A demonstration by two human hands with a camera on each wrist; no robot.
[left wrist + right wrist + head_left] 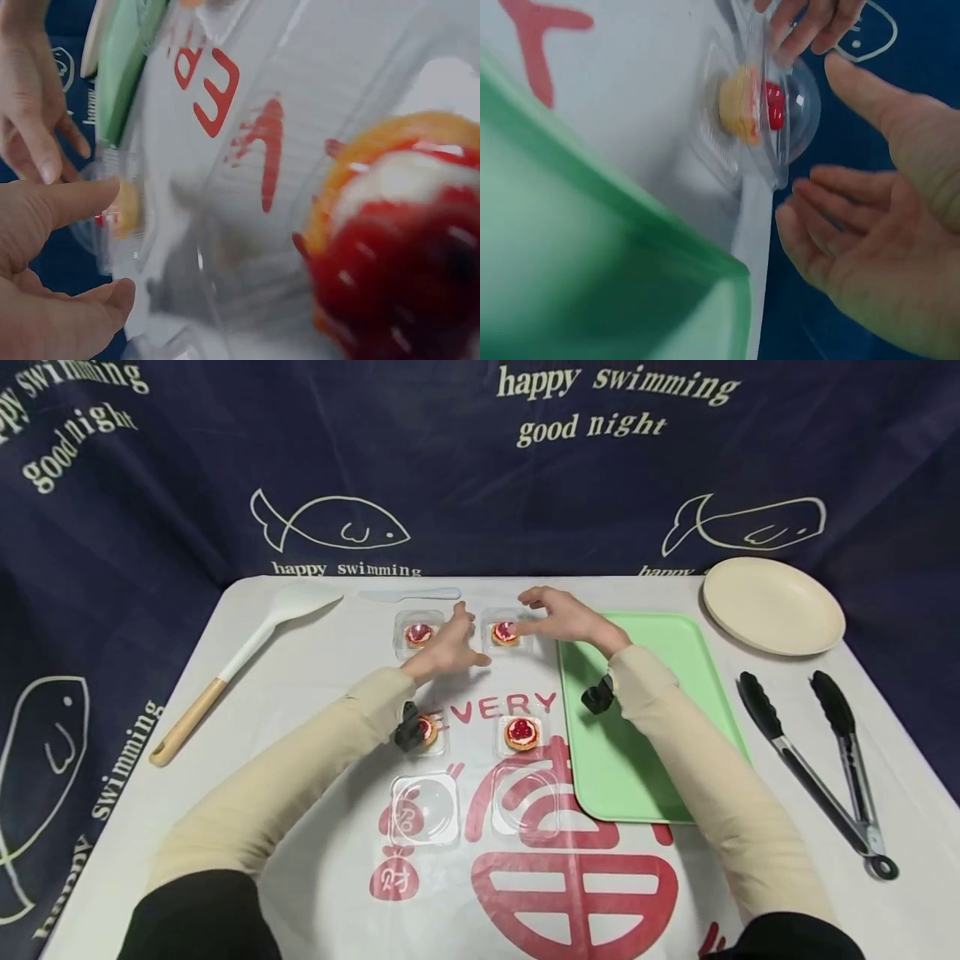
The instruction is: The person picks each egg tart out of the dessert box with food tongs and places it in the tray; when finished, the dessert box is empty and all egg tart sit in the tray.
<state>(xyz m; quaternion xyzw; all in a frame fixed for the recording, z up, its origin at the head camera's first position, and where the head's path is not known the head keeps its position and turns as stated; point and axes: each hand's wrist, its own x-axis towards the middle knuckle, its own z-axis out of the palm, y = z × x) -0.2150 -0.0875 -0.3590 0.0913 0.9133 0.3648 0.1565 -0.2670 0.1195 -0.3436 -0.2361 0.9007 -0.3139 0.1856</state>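
Observation:
At the back of the table, a fruit tart with red topping sits in a clear plastic box, its domed lid over it. My left hand is at this box's left, fingers spread; my right hand is at its right, fingers loosely bent. Neither hand grips anything; whether fingertips touch the lid I cannot tell. Another boxed tart stands left of my left hand. Nearer me are a tart in an open box and one partly hidden by the left wrist camera.
Clear lids lie in front of the nearer boxes. A green tray lies under my right forearm. Beyond it are a cream plate and black-tipped tongs. To the left lies a white ladle; a pale knife lies at the back.

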